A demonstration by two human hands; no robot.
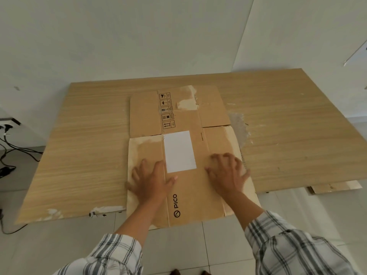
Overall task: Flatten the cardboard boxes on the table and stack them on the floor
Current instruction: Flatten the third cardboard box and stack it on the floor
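Cardboard box [178, 147] lay flattened on the surface [288, 116]; left hand [151, 179] and right hand [228, 171] pressed it, palms open, apart. Firmer pressure along the creases was advisable.

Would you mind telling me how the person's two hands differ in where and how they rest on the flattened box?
The left hand lies just left of the white label, fingers fairly straight; the right hand lies right of it, fingers more curled, reaching the flattened box's right edge. Both press palm-down on the cardboard, which overhangs the table's near edge.
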